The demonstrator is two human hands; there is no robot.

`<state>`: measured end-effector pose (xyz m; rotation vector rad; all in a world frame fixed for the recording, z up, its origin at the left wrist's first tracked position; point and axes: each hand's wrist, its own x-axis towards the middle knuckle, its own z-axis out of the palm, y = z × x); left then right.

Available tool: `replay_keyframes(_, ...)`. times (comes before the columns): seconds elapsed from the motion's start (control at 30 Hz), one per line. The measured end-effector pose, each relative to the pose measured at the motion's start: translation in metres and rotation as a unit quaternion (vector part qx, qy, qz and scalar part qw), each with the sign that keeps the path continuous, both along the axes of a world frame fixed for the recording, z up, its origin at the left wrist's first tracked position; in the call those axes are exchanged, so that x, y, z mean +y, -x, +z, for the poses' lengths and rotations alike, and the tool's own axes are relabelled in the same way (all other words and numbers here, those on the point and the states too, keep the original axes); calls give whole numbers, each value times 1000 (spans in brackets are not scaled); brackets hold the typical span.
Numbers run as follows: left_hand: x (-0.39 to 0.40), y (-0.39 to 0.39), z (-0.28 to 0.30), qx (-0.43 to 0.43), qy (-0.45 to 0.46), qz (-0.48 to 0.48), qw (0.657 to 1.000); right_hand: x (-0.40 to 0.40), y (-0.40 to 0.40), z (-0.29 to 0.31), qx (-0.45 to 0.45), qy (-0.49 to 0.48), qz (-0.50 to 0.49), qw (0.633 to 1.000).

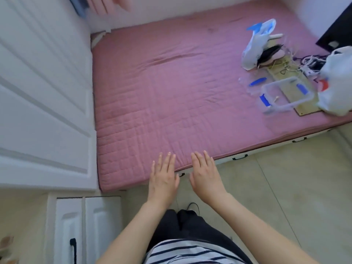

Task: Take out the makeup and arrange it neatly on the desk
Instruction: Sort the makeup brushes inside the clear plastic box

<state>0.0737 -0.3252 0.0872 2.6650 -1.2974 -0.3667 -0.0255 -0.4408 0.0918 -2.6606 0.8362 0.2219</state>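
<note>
head view, looking down: the left hand (163,178) and right hand (205,176) are held side by side, palms down, fingers straight and holding nothing, above the near edge of a pink mattress (171,96). at the far right of the mattress lie a clear lidded container (285,95) with blue clips, a white-and-blue plastic bag (256,44) and a white bag (336,80). no makeup can be made out.
</note>
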Motion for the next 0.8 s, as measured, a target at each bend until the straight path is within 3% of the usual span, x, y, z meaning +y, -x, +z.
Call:
replay_keyframes(0.33, -58, -2, -11, 7, -2, -127, 992, -29, 39, -5, 1, -56, -160, 985)
replay_keyframes(0.4, -124, -19, -17, 19, -25, -306, 951, -54, 47, -11, -9, -39, -336, 941)
replay_keyframes(0.53, -145, -20, -12, 3, -10, -326, 945, -63, 58, -15, 15, -29, -376, 926)
replay_keyframes(0.8, -221, -12, -6, 15, -20, -451, 892, -86, 86, -2, 20, -28, -524, 851)
